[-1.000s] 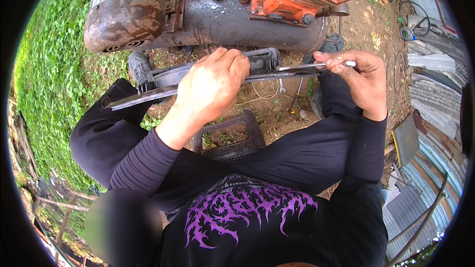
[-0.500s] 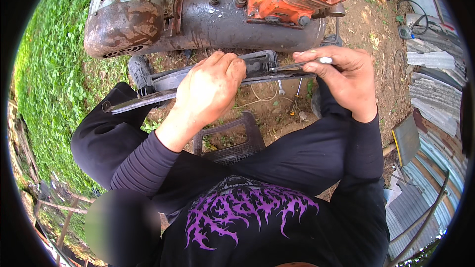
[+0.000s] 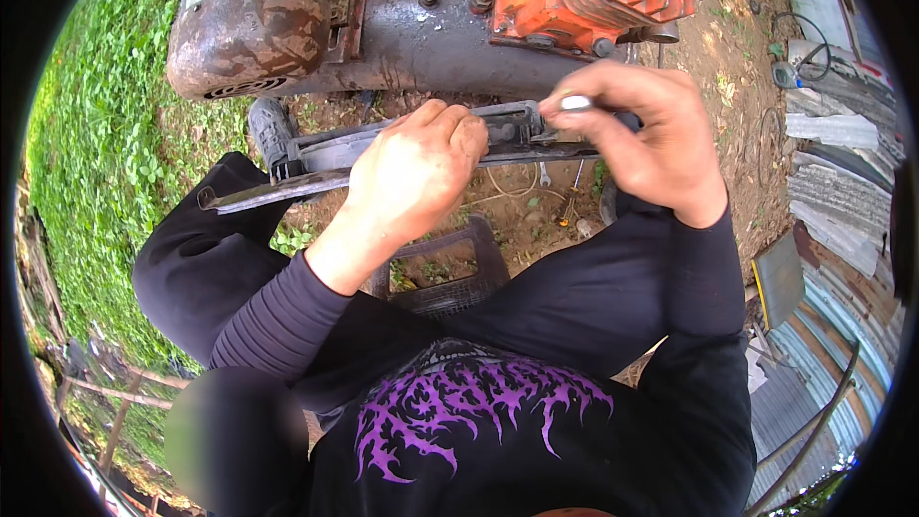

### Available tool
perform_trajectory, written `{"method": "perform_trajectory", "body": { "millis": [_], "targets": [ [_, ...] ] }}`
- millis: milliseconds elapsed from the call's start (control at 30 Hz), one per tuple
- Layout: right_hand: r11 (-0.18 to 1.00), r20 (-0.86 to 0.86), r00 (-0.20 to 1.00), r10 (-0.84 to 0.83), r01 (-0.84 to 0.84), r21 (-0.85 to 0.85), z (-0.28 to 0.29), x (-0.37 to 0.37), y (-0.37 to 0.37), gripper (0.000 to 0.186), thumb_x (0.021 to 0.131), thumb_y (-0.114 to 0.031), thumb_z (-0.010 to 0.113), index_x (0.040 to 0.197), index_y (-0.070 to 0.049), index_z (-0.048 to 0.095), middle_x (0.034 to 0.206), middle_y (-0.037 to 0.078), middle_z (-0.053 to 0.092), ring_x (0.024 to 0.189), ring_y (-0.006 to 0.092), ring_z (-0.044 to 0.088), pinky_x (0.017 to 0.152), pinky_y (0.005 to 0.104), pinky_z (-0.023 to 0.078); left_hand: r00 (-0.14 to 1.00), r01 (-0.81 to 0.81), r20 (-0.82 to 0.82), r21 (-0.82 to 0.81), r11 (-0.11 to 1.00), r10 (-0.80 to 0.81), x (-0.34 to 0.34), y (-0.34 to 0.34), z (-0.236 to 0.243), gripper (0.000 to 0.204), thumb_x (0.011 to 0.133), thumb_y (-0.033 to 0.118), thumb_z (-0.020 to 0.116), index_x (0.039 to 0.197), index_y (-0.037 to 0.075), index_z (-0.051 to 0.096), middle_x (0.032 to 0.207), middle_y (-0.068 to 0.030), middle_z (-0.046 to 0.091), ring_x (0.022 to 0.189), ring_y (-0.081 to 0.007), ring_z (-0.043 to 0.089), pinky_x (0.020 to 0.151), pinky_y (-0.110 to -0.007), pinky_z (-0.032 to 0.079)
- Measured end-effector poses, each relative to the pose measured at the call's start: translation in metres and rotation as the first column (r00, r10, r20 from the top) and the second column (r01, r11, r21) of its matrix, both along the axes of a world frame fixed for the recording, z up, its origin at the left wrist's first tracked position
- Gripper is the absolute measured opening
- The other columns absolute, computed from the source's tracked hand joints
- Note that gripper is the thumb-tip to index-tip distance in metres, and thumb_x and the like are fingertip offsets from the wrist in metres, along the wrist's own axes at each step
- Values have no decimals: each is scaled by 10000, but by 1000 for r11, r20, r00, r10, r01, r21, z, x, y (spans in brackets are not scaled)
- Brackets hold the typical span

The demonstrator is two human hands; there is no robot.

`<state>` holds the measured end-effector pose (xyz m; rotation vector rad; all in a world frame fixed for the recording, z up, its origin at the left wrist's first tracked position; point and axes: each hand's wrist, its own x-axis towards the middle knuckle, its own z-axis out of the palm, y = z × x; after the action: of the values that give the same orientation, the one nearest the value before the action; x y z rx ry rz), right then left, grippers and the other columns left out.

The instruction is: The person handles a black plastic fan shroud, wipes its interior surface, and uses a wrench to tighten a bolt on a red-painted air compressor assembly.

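My left hand (image 3: 416, 168) is closed over a long dark part (image 3: 330, 148), which has a raised rim and a narrow strip along its near side. The part lies across between my legs, and my palm hides its middle. At its right end my right hand (image 3: 651, 134) pinches a slim metal tool (image 3: 574, 103). The tool's rounded end shines between thumb and fingers. Its other end is mostly hidden by my fingers, close to the part's right corner.
An air compressor with a dark tank (image 3: 402, 38), rusty motor (image 3: 251, 43) and orange pump head (image 3: 593, 0) stands ahead. Below my hands lie a wrench (image 3: 545, 175), a screwdriver (image 3: 569, 213) and a dark plastic crate-like thing (image 3: 450, 268). Corrugated sheets (image 3: 838, 172) lie at right.
My right hand has turned and shifted slightly left with the tool, now covering more of it. My left hand keeps its hold on the dark part. The view has shifted a little.
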<state>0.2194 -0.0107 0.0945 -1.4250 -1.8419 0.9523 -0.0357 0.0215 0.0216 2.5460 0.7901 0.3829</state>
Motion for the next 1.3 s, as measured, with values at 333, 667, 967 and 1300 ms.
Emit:
{"method": "perform_trajectory", "body": {
  "millis": [333, 667, 967, 1300],
  "targets": [
    [959, 101, 986, 129, -150, 240, -9, -15, -34, 174, 829, -11, 790, 992, -64, 758, 940, 110, 790, 841, 326, 769, 720, 393, 629, 1000, 18, 17, -6, 1000, -18, 3, 0, 2, 151, 817, 101, 709, 937, 55, 632, 907, -83, 648, 927, -293, 686, 792, -418, 611],
    [995, -25, 997, 74, -72, 63, -21, -39, 17, 96, 875, -96, 763, 930, -24, 732, 829, 171, 731, 812, 386, 725, 705, 461, 569, 993, -102, 69, 44, 994, 99, 0, -5, -3, 313, 660, 28, 842, 911, 67, 660, 869, -104, 687, 844, -341, 695, 721, -453, 578],
    [917, 100, 982, 160, -185, 354, -9, -29, -21, 266, 753, 21, 770, 1000, -64, 717, 860, 72, 696, 772, 295, 714, 661, 406, 599, 997, -44, 71, 128, 991, 35, -1, -5, -6, 102, 828, 106, 693, 877, 80, 609, 839, -72, 629, 814, -264, 695, 683, -401, 601],
    [950, -288, 908, -304, 312, -17, -9, 29, -42, 124, 1047, 83, 611, 1117, 25, 527, 1072, 203, 771, 1057, 262, 778, 954, 366, 618, 999, -41, 34, 34, 999, 40, -6, -9, -3, 351, 648, 73, 862, 934, 88, 659, 929, -77, 663, 869, -309, 684, 741, -434, 577]
  ]
}}
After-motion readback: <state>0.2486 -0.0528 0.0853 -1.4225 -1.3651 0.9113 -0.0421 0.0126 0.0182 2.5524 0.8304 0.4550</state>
